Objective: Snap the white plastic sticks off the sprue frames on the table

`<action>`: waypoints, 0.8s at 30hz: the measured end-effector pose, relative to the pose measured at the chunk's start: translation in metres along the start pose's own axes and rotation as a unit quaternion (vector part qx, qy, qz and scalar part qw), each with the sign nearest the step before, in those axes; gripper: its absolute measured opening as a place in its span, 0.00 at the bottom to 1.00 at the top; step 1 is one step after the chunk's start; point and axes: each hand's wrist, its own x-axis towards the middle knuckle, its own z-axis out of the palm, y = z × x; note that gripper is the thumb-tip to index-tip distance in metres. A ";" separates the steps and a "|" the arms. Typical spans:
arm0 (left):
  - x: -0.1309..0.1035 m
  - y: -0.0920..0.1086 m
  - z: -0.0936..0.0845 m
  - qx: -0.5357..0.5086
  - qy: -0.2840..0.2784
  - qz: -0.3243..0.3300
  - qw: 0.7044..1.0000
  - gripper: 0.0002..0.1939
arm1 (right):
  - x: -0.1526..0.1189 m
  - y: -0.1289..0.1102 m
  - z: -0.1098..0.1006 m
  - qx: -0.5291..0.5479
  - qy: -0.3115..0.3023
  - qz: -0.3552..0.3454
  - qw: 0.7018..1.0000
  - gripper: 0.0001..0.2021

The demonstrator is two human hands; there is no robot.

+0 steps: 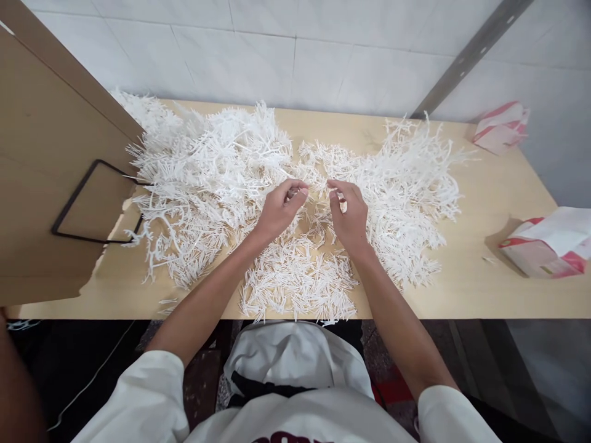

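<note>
My left hand and my right hand are raised over the middle of the table, a small gap between them. Each has thumb and fingertips drawn together in a pinch; whatever they hold is too small to make out. Behind and left of my left hand lies a large heap of white branched plastic pieces. Another heap of branched pieces spreads to the right of my right hand. Nearer my body, below both hands, is a flat pile of short thin white pieces.
A cardboard box stands at the left, with a black wire frame by its edge. Two red-and-white packets sit on the right of the table. Part of another person's arm shows at lower left.
</note>
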 end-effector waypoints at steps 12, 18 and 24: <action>-0.002 0.003 0.005 -0.084 -0.030 0.023 0.996 0.13 | -0.002 -0.019 -0.003 0.297 -0.239 0.167 0.909 0.14; 0.000 0.006 0.000 -0.051 -0.067 0.037 0.996 0.14 | 0.002 -0.017 -0.007 0.322 -0.126 0.148 0.927 0.04; -0.002 0.015 -0.006 0.077 -0.133 0.108 0.982 0.27 | 0.003 -0.009 -0.007 0.363 -0.036 0.192 0.911 0.04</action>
